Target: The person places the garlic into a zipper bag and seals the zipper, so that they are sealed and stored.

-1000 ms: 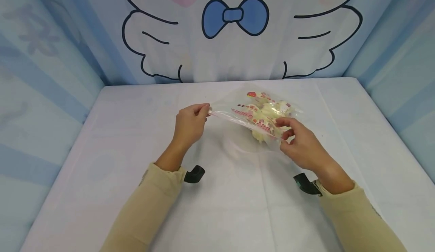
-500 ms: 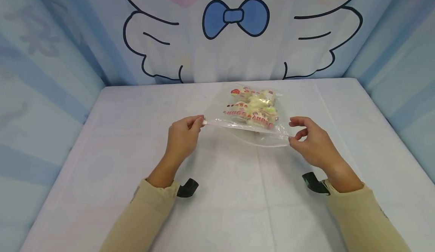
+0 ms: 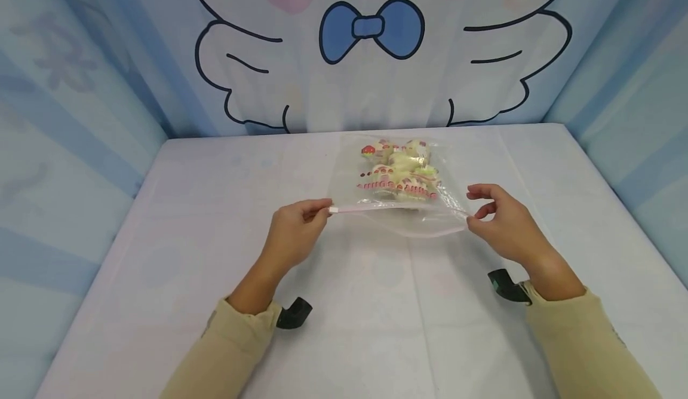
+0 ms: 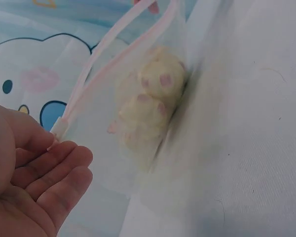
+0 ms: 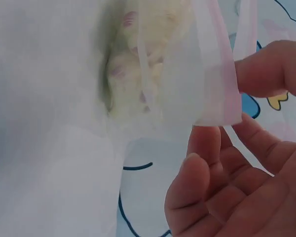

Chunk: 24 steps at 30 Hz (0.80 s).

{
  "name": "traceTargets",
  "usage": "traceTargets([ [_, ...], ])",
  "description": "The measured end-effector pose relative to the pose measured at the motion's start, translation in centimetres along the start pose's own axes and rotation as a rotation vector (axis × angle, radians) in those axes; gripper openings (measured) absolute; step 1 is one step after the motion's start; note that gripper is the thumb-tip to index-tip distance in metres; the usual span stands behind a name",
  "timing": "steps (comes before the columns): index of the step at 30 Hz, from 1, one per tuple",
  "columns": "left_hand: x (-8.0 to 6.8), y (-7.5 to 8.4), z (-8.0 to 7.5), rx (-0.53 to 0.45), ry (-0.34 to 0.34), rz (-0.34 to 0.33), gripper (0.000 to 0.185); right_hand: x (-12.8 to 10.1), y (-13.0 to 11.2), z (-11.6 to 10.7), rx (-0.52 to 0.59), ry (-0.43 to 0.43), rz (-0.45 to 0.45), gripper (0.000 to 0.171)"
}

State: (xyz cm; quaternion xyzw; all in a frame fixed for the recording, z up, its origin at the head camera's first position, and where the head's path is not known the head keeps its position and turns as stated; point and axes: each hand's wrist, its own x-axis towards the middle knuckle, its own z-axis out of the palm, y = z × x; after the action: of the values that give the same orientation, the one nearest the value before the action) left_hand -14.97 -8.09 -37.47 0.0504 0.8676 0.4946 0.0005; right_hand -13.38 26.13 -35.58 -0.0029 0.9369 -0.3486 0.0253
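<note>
In the head view a clear zip bag (image 3: 344, 178) with red and pink print lies toward the back of the table, its mouth facing me. Through the plastic show pale yellow lumpy pieces (image 4: 160, 81) with pinkish spots; their kind is unclear. My left hand (image 3: 295, 232) pinches the left end of the mouth at a small white slider (image 4: 59, 129). The mouth's right corner is between thumb and fingers of my right hand (image 3: 505, 226). Between the hands the pink-edged mouth is stretched, and both wrist views show its two edges apart near the middle.
A white cloth covers the table (image 3: 365, 315). Behind it hangs a curtain (image 3: 371, 88) with a cartoon figure and blue bow. Pale blue curtains (image 3: 64, 148) close off the left and right sides. A black wrist mount (image 3: 294, 313) sticks out from each sleeve.
The bag has been drawn flatter and turned, so its mouth runs nearly level across. My right hand has moved right, my left hand nearer to me. The contents have shifted left with the bag.
</note>
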Motion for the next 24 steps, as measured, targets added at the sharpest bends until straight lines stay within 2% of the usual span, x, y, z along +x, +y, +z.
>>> traceTargets([
  [5, -0.2, 0.0, 0.1, -0.019, -0.034, -0.027, 0.024, -0.2, -0.7, -0.2, 0.006, -0.016, -0.043, 0.057],
  [9, -0.2, -0.1, 0.2, -0.038, -0.052, -0.031, 0.025, -0.5, -1.8, 0.2, 0.027, 0.043, -0.13, 0.053],
  [14, -0.2, -0.2, 0.2, -0.065, -0.074, -0.005, 0.025, -0.4, -4.3, 1.3, 0.018, 0.132, -0.385, 0.042],
  [19, -0.3, 0.1, 0.2, -0.066, -0.1, -0.029, 0.026, 0.1, -6.7, 3.0, -0.011, 0.169, -0.617, 0.036],
  [24, -0.3, 0.3, 0.4, -0.05, -0.107, -0.031, 0.024, 1.2, -8.1, 5.3, -0.118, 0.246, -0.906, 0.034],
])
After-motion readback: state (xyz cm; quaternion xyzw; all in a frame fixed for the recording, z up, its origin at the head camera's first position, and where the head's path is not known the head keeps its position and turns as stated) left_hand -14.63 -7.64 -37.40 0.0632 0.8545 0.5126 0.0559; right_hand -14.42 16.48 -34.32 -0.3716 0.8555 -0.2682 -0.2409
